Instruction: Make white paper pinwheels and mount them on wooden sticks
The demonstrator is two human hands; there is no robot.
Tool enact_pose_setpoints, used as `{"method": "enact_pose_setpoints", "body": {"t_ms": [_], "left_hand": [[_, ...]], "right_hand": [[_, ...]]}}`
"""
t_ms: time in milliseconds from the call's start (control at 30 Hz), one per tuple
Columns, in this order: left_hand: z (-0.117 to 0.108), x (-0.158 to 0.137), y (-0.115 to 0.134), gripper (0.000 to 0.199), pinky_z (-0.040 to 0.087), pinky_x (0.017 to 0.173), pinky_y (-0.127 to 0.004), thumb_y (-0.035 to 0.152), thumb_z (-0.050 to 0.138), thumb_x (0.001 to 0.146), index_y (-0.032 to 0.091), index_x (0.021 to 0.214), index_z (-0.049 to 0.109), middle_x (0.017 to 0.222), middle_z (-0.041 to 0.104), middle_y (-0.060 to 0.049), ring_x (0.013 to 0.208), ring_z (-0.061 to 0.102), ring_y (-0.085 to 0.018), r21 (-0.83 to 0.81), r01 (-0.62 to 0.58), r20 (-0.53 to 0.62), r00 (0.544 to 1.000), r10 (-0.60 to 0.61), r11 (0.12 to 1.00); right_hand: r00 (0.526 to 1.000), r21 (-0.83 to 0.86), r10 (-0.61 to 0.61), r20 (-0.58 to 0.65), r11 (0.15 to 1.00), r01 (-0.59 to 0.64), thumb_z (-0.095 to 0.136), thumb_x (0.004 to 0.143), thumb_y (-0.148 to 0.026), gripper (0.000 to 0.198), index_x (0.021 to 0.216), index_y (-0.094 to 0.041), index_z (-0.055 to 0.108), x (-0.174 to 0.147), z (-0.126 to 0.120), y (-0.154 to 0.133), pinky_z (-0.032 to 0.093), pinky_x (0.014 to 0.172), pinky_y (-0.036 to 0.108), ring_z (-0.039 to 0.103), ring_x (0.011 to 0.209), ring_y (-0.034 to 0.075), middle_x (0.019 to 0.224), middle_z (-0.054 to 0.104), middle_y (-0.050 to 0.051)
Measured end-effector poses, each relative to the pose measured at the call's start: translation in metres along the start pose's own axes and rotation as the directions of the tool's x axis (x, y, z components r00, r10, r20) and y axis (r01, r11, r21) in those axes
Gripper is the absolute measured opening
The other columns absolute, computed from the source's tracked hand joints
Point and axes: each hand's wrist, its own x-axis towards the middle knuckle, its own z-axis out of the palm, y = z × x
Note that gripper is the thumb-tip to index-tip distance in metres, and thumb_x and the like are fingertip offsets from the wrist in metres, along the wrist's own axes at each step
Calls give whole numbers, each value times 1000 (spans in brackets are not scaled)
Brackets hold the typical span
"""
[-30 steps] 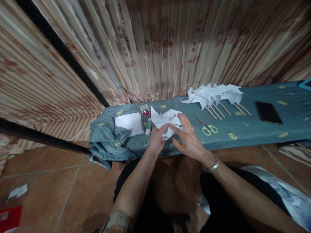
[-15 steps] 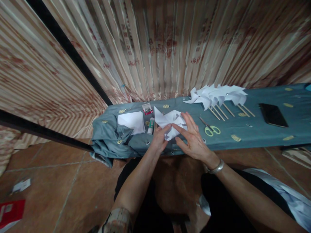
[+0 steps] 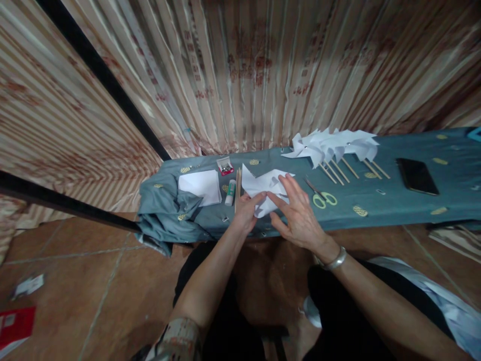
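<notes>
A white paper pinwheel (image 3: 265,185) with folded blades is between my hands, above the near edge of the cloth-covered bench. My left hand (image 3: 246,213) pinches its lower left side, thumb on top. Across its right side reaches my right hand (image 3: 296,215), the index finger pressing near the middle and the other fingers lying over a blade. Just left of the pinwheel lie thin wooden sticks (image 3: 238,188), a glue stick (image 3: 230,193) and a small open box of metal pins (image 3: 225,166). Whether a stick is attached under this pinwheel is hidden.
White paper sheets (image 3: 201,186) lie at the left, partly under bunched cloth. Green-handled scissors (image 3: 323,200) rest right of my hands. Behind them lie several finished pinwheels (image 3: 334,145) on sticks, and a black phone (image 3: 417,176) farther right. A curtain (image 3: 248,75) hangs behind the bench.
The view has shifted slightly. The pinwheel has turned or moved a little to the right, showing more of the wooden sticks. Both hands keep nearly the same hold.
</notes>
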Motion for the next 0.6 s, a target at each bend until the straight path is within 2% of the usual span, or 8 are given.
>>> {"method": "enact_pose_setpoints", "body": {"t_ms": [167, 333, 400, 467, 533, 567, 600], "left_hand": [[1, 1, -1, 32, 48, 74, -27, 20, 86, 50, 13, 77, 71, 74, 73, -3, 66, 65, -13, -21, 53, 30, 998, -52, 998], [2, 3, -1, 33, 49, 73, -28, 20, 87, 48, 14, 76, 72, 72, 73, -2, 63, 64, -13, -25, 14, -5, 1000, -15, 1000], [2, 5, -1, 34, 49, 72, -29, 20, 88, 46, 14, 75, 72, 72, 73, -2, 62, 64, -13, -31, -21, -37, 999, 19, 999], [2, 7, -1, 33, 49, 72, -29, 21, 88, 45, 15, 74, 71, 71, 73, -1, 62, 64, -13, -15, -50, -61, 997, 49, 999], [1, 8, -2, 33, 49, 73, -29, 21, 88, 45, 15, 72, 71, 70, 72, -1, 62, 64, -13, 13, -73, -73, 995, 74, 997], [1, 9, -3, 33, 49, 72, -29, 21, 88, 44, 15, 72, 71, 70, 72, -1, 62, 64, -13, 27, -82, -75, 994, 84, 996], [0, 9, -4, 33, 49, 71, -28, 22, 88, 44, 15, 72, 71, 70, 72, -2, 61, 63, -13, 39, -89, -75, 993, 92, 995]], "right_hand": [[999, 57, 30, -26, 998, -28, 48, 91, -25, 48, 139, -26, 47, -1, -1, -1, 31, 107, 65, 14, 148, 37, 162, 15, 11], [996, 79, 27, -81, 997, -21, 52, 90, -30, 51, 141, -31, 45, 1, -13, 0, 27, 112, 63, 15, 148, 36, 163, 14, 6], [989, 104, 67, -131, 993, -53, 53, 90, -34, 52, 141, -30, 46, 3, -20, 5, 25, 114, 61, 17, 148, 35, 162, 18, 7], [971, 182, 167, -170, 974, -136, 55, 90, -38, 53, 141, -27, 47, 5, -24, 13, 23, 116, 59, 21, 147, 34, 161, 23, 9], [929, 350, 332, -164, 900, -260, 57, 88, -45, 57, 141, -26, 47, 7, -21, 22, 27, 115, 57, 29, 145, 33, 157, 32, 11], [894, 462, 428, -129, 824, -328, 60, 85, -49, 61, 140, -25, 48, 9, -17, 26, 31, 114, 55, 34, 142, 32, 153, 38, 12], [849, 586, 524, -67, 709, -392, 63, 82, -53, 65, 139, -25, 49, 10, -12, 30, 36, 111, 54, 42, 137, 32, 148, 46, 12]]}}
